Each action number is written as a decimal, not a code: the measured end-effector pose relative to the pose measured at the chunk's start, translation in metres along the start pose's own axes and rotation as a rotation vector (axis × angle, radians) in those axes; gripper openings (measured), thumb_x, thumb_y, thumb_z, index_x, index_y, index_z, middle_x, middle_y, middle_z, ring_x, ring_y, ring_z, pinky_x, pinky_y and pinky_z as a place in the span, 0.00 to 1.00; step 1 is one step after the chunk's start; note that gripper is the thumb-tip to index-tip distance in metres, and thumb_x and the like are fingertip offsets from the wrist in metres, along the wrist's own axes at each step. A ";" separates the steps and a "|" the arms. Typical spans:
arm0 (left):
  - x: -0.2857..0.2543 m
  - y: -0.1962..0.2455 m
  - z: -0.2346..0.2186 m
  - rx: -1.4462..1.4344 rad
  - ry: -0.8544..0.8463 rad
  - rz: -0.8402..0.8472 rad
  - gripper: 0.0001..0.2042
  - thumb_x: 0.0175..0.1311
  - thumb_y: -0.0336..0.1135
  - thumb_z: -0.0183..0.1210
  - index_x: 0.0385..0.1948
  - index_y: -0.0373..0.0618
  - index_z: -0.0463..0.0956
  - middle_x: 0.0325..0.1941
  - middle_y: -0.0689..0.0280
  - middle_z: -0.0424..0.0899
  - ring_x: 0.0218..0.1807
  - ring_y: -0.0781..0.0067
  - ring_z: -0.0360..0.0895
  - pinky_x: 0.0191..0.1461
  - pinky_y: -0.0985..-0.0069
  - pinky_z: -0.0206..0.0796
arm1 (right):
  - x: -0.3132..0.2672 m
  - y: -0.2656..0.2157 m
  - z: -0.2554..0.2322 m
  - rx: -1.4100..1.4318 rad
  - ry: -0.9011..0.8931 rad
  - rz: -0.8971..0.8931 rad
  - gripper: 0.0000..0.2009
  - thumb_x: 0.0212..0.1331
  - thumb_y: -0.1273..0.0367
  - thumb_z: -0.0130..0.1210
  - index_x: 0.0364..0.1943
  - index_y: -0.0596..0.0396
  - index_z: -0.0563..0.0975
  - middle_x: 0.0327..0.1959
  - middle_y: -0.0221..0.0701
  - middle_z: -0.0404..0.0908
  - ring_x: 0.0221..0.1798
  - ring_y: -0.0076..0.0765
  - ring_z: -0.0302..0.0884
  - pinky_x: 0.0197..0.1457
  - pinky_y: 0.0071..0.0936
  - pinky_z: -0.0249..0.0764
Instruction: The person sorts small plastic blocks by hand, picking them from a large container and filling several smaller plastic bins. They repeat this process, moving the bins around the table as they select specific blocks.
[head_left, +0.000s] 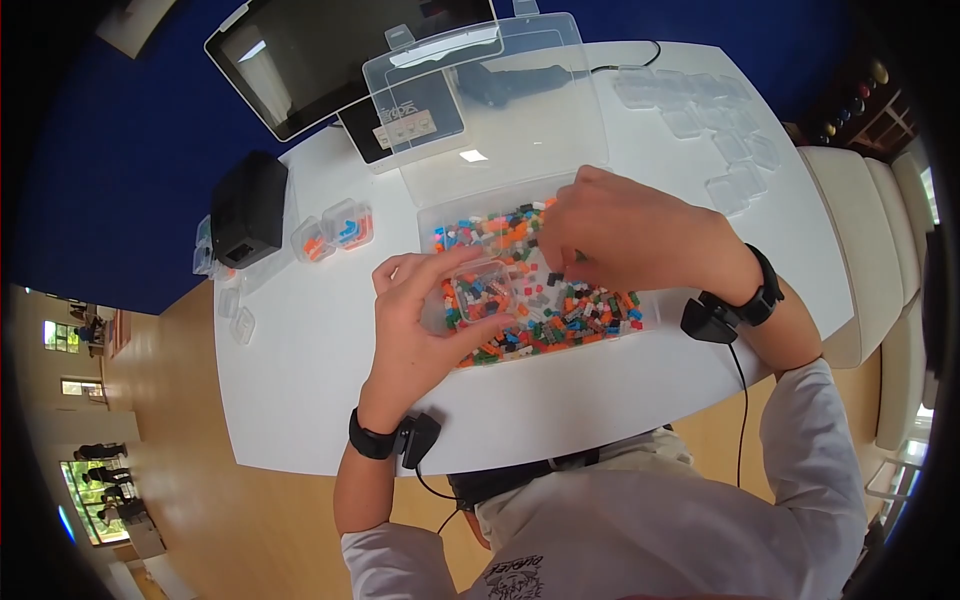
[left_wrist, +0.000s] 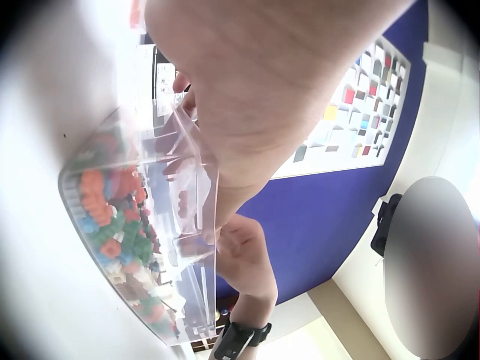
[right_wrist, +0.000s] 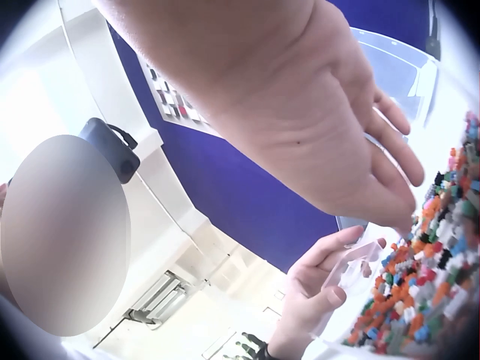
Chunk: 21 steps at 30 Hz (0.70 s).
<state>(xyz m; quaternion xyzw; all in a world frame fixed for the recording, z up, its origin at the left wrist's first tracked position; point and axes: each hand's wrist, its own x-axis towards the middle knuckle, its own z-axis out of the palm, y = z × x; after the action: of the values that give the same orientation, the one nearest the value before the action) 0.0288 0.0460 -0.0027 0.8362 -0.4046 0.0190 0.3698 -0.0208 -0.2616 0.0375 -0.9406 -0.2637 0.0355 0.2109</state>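
A large clear bin [head_left: 650,312] holds many small coloured bricks [head_left: 590,318]. Over its left part, the left hand [head_left: 405,325] grips a small clear box [head_left: 484,290] between thumb and fingers. A few pinkish pieces show through that box [right_wrist: 352,279] in the right wrist view. The right hand [head_left: 635,232] reaches down over the bin's right side, fingertips at the bricks; in the right wrist view its thumb and a finger [right_wrist: 390,199] point down close together. Whether they pinch a brick is hidden. From the left wrist, the right hand [left_wrist: 247,255] appears behind the bin [left_wrist: 69,187].
The bin's clear lid [head_left: 510,140] stands raised behind it. Two small boxes [head_left: 348,225] with orange and blue pieces sit to the left, near a black device [head_left: 248,210]. Several clear boxes [head_left: 730,120] lie at the back right. A monitor [head_left: 330,60] stands at the back.
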 end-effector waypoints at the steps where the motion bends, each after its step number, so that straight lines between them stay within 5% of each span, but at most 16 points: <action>1: 0.000 -0.002 0.001 -0.002 0.000 0.013 0.39 0.50 0.40 0.92 0.69 0.51 0.88 0.64 0.67 0.98 0.65 0.63 0.81 0.82 0.59 0.57 | 0.000 -0.001 0.000 -0.069 -0.130 0.026 0.08 0.63 0.69 0.78 0.41 0.47 0.87 0.40 0.23 0.90 0.48 0.35 0.84 0.69 0.35 0.71; 5: 0.001 0.001 0.001 -0.001 0.003 0.021 0.38 0.51 0.41 0.92 0.69 0.51 0.88 0.63 0.67 0.98 0.65 0.65 0.84 0.83 0.59 0.56 | 0.003 -0.006 -0.002 0.019 -0.314 0.135 0.08 0.62 0.70 0.78 0.40 0.47 0.87 0.40 0.23 0.90 0.49 0.35 0.84 0.68 0.35 0.71; 12: 0.001 -0.001 0.001 -0.027 -0.007 0.011 0.38 0.51 0.41 0.92 0.69 0.51 0.88 0.63 0.67 0.98 0.65 0.64 0.84 0.83 0.58 0.55 | -0.003 0.005 -0.002 -0.051 -0.298 0.064 0.10 0.64 0.72 0.76 0.45 0.46 0.86 0.42 0.25 0.89 0.52 0.38 0.84 0.68 0.36 0.71; 15: 0.000 -0.002 0.001 0.000 0.001 0.021 0.38 0.51 0.41 0.92 0.69 0.51 0.88 0.63 0.66 0.98 0.64 0.64 0.84 0.83 0.59 0.55 | -0.006 0.015 0.010 0.011 -0.080 0.005 0.11 0.64 0.73 0.75 0.48 0.46 0.86 0.42 0.26 0.87 0.53 0.39 0.83 0.68 0.37 0.71; 17: 0.000 -0.002 0.001 -0.018 -0.006 0.019 0.38 0.51 0.41 0.92 0.69 0.51 0.88 0.63 0.66 0.98 0.65 0.64 0.84 0.84 0.59 0.55 | -0.001 0.017 0.017 -0.165 0.121 -0.107 0.07 0.60 0.75 0.73 0.39 0.50 0.87 0.39 0.29 0.90 0.51 0.40 0.87 0.66 0.39 0.74; 21: 0.001 0.000 0.001 -0.021 -0.004 0.019 0.38 0.51 0.41 0.92 0.69 0.51 0.88 0.63 0.67 0.98 0.65 0.64 0.84 0.83 0.59 0.55 | 0.009 0.011 0.029 -0.186 0.016 -0.075 0.06 0.61 0.74 0.73 0.40 0.50 0.89 0.40 0.31 0.91 0.50 0.42 0.87 0.63 0.39 0.74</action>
<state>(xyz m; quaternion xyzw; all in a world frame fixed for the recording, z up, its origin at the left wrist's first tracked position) 0.0295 0.0447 -0.0033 0.8286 -0.4132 0.0165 0.3773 -0.0131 -0.2553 0.0071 -0.9459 -0.2990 -0.0046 0.1257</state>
